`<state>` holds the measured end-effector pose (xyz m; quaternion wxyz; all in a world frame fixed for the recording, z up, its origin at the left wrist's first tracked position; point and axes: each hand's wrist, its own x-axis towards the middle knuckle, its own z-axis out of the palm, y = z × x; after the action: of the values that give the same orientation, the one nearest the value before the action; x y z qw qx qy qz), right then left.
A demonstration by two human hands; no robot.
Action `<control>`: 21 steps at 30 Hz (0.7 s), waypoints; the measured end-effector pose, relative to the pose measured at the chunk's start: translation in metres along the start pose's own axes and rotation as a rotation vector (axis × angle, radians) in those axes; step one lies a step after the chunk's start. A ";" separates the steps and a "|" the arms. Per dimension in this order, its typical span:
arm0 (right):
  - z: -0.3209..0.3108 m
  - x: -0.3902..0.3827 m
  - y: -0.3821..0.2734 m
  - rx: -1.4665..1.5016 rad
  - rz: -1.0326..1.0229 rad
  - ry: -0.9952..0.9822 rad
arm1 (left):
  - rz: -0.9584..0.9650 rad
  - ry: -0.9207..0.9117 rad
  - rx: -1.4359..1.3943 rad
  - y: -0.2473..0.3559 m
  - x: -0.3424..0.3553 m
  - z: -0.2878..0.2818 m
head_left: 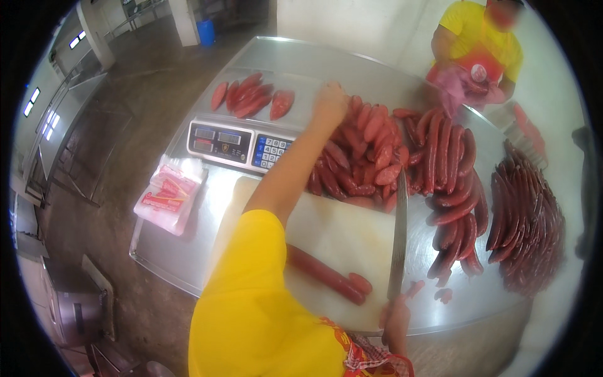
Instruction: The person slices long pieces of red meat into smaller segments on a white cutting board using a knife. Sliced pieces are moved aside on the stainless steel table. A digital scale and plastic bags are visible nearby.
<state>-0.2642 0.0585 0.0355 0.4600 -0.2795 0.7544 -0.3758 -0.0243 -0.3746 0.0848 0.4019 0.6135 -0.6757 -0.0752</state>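
Note:
My left hand (331, 102) reaches across to the far side, between the scale's tray and a heap of cut sausage pieces (374, 135). It is smeared by motion, so its fingers and anything in them cannot be made out. My right hand (396, 320) grips a long knife (399, 242) by its handle, low on the right, with the blade pointing away along the right edge of the white cutting board (364, 229). On the board lies a thick red sausage (320, 271), partly hidden by my left sleeve, with a cut slice (360, 283) against its end.
A digital scale (220, 144) carries several slices (248, 97) on its tray. Plastic bags (169, 196) lie at the left. Whole sausages (443, 151) and a pile of thin dark sausages (524, 220) fill the table's right. A person in yellow (477, 47) stands beyond the table.

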 end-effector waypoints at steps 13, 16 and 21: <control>0.000 0.001 -0.002 0.001 0.048 0.008 | 0.110 0.361 0.395 -0.047 -0.003 -0.010; 0.001 0.001 -0.003 -0.020 -0.003 -0.009 | 0.208 0.418 0.300 -0.029 -0.005 -0.004; 0.001 0.000 -0.003 -0.003 0.009 -0.003 | 0.271 0.374 0.121 0.007 -0.016 0.002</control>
<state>-0.2632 0.0563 0.0377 0.4625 -0.2777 0.7554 -0.3720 -0.0317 -0.3593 0.0802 0.4887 0.5434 -0.6690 0.1351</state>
